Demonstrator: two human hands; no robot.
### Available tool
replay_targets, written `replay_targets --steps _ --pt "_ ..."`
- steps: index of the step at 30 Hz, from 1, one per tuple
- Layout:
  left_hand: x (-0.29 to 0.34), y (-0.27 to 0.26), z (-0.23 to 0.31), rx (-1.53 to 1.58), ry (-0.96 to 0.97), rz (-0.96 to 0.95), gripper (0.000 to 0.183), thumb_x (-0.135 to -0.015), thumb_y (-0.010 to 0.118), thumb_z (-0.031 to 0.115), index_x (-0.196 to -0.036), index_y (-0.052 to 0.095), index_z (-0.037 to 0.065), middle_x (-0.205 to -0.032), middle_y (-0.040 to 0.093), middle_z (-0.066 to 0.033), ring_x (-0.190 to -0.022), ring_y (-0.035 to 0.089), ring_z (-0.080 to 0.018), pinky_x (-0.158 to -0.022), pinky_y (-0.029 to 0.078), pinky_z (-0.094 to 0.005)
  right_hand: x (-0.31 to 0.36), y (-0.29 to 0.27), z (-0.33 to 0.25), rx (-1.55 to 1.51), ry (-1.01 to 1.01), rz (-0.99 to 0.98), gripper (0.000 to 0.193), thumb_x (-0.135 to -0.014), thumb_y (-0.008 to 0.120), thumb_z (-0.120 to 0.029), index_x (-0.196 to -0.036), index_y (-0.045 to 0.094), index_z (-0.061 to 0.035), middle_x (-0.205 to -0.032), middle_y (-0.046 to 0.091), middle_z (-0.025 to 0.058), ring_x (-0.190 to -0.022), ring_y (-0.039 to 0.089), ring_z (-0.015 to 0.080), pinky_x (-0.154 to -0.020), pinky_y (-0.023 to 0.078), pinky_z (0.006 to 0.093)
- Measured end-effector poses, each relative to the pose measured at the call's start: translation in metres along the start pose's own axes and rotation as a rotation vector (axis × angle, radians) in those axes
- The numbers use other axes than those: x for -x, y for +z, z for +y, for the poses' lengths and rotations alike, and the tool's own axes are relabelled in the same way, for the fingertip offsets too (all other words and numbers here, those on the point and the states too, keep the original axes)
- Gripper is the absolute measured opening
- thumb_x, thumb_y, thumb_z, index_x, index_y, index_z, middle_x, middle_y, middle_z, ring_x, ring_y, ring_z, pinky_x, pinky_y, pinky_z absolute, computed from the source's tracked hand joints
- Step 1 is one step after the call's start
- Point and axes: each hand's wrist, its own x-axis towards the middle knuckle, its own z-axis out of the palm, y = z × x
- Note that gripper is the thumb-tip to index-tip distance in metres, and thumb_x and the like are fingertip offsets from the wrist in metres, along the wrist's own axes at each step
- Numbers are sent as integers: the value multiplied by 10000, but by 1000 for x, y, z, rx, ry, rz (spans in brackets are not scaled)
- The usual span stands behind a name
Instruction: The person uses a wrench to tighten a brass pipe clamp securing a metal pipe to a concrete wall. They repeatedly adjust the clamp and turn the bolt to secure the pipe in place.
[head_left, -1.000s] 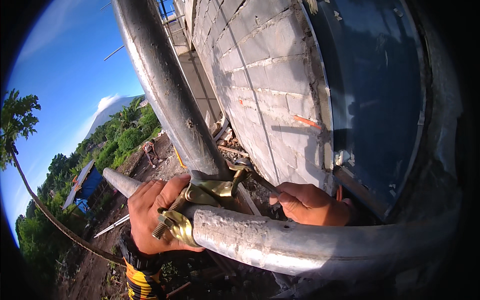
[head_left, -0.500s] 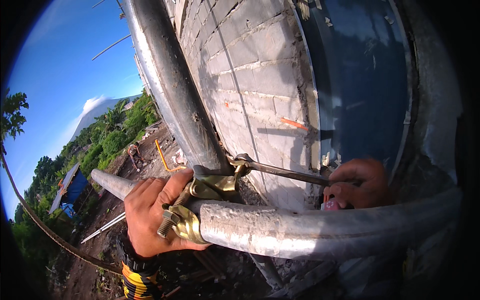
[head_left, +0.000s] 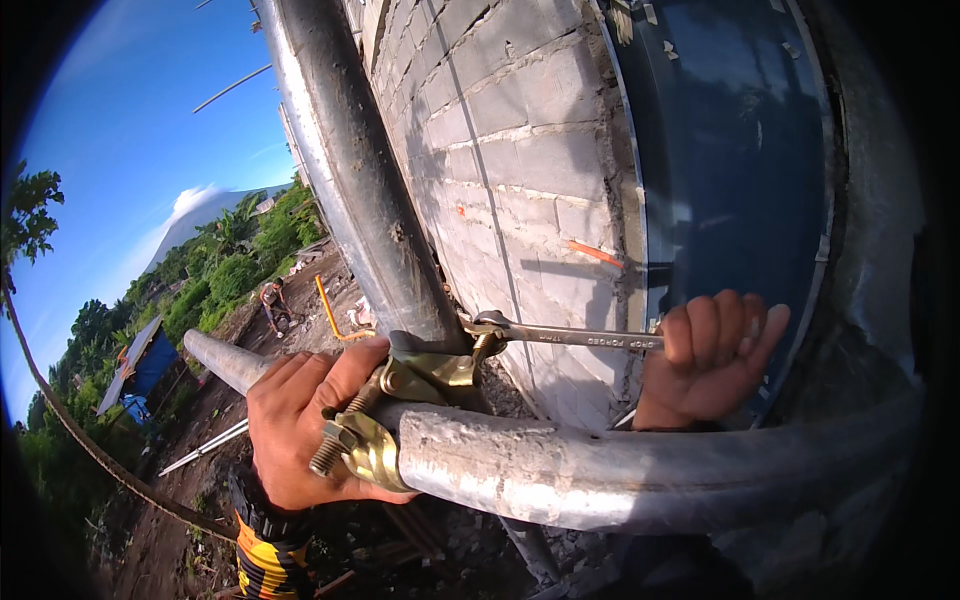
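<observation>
A brass-coloured scaffold clamp joins an upright steel pipe to a level steel pipe. My left hand wraps round the level pipe just left of the clamp, its thumb pressed along the clamp's upper edge. A threaded bolt with a nut sticks out beside that hand. On the clamp's far bolt sits the head of a wrench, its shank reaching right. My right hand is closed at the shank's outer end, fingers curled, thumb sticking out to the right.
A grey block wall rises behind the pipes, with a blue panel to its right. Below left lies dirt ground with a yellow pipe, a bent-over person and a blue-sided shelter. A rope-like line curves down the left.
My right hand has turned on the wrench's end, its knuckles now up and thumb out. The wrench shank has swung slightly upward at its outer end. My left hand keeps its hold.
</observation>
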Motion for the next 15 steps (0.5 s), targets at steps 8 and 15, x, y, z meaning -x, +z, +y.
replay_targets --steps 8,15 --pt "1 -1 -1 -18 -7 -16 1002 -519 823 672 -1232 608 2 -661 501 -60 -556 545 -255 -560 423 -382 -188 61 121 134 1081 -129 338 -983 518 -329 -710 446 -143 -541 372 -12 -415 330 129 -398 240 277" --pt "1 -2 1 -17 -13 -32 981 -521 832 672 -1201 610 0 -744 602 -100 -590 576 -276 -592 453 -384 -201 40 99 346 751 145 336 -982 514 -332 -718 372 -181 -532 259 -45 -403 210 97 -370 193 257"
